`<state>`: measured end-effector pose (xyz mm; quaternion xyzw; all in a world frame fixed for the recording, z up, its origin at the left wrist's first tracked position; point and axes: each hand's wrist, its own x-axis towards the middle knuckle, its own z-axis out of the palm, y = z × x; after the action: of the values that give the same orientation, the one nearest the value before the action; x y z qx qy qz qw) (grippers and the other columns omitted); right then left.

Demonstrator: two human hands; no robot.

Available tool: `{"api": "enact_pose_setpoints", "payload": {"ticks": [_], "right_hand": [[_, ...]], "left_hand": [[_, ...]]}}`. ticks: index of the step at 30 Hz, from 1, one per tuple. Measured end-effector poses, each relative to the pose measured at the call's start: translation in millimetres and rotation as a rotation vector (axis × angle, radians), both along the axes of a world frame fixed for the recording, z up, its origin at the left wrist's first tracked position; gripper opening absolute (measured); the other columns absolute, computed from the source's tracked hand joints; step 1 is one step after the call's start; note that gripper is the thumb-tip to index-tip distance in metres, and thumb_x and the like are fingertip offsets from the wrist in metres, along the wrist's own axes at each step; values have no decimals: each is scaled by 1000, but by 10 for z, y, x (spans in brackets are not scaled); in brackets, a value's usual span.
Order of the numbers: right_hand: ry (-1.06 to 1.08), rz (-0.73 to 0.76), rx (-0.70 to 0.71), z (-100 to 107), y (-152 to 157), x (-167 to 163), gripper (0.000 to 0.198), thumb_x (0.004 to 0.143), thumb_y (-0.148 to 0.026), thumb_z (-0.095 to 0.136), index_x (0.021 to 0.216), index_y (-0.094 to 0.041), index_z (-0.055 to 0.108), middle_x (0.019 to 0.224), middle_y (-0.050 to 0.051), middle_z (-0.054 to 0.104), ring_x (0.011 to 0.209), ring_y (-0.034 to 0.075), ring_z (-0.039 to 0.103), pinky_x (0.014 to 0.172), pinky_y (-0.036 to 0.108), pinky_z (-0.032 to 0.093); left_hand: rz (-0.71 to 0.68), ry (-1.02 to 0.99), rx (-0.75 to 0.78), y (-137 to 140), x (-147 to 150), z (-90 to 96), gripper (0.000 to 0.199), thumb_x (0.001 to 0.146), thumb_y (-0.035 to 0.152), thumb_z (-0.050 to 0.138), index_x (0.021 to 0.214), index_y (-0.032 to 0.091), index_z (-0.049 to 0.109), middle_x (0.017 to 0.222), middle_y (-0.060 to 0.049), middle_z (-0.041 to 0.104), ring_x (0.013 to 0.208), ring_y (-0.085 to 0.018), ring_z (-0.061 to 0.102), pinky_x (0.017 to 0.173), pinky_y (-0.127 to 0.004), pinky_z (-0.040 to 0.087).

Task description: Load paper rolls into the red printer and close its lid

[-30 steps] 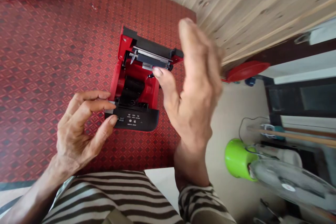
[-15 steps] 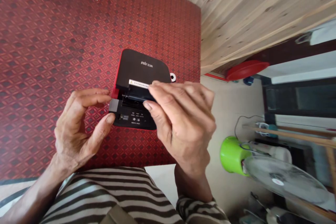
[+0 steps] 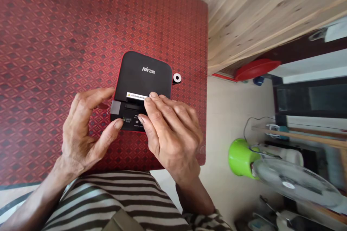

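The FEIE printer [image 3: 145, 77] points lengthwise away. Left hand [image 3: 84, 133] gapes wide, right hand [image 3: 172, 133] narrowly; red table [image 3: 54, 50] by plank wall [image 3: 255, 7]

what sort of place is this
Probably an indoor room in a home or small shop, though the picture can't settle which: there's a red-patterned table, wood planking beside it, and a green bucket beyond.

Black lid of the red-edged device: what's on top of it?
On the lid show white lettering and a white label. The right hand covers the lid's near right corner; anything there is hidden.
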<state>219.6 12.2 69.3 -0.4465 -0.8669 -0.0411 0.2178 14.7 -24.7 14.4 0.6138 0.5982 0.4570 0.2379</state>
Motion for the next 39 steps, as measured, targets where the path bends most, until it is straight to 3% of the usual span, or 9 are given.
{"api": "enact_pose_setpoints", "payload": {"ticks": [10, 25, 28, 32, 39], "right_hand": [[40, -11, 55, -103, -49, -33, 27, 106, -26, 65, 130, -17, 75, 131, 13, 81, 116, 28, 79, 96, 42, 59], [63, -61, 195, -279, -121, -86, 34, 112, -34, 58, 126, -10, 77, 133, 12, 81, 119, 26, 77, 101, 39, 58], [69, -36, 98, -237, -95, -53, 34, 112, -35, 57, 129, -14, 77, 136, 12, 79, 123, 26, 76, 106, 41, 58], [114, 10, -10, -164, -75, 25, 34, 112, -34, 56, 130, -12, 75, 135, 14, 79, 125, 26, 75, 108, 41, 60], [375, 82, -2, -119, -12, 197, 27, 109, -18, 59, 131, -16, 74, 131, 10, 81, 130, 23, 74, 113, 43, 61]], "left_hand": [[-29, 11, 27, -26, 12, 66, 59, 94, 35, 77, 150, 38, 59, 130, -5, 69, 107, -26, 67, 98, -45, 56], [-10, 82, 61, -67, 84, 241, 42, 100, 41, 72, 139, 30, 64, 130, -7, 71, 115, -26, 69, 98, -46, 59], [21, -94, -23, 67, 46, 265, 43, 101, 46, 72, 137, 25, 65, 128, -8, 73, 115, -25, 70, 101, -44, 57], [27, -227, -125, 379, -56, 255, 58, 93, 55, 80, 134, 16, 64, 130, -14, 73, 118, -25, 70, 102, -44, 56], [-81, -355, -298, 724, -70, 249, 64, 86, 51, 84, 136, 17, 65, 139, -15, 73, 123, -28, 69, 106, -46, 56]]}}
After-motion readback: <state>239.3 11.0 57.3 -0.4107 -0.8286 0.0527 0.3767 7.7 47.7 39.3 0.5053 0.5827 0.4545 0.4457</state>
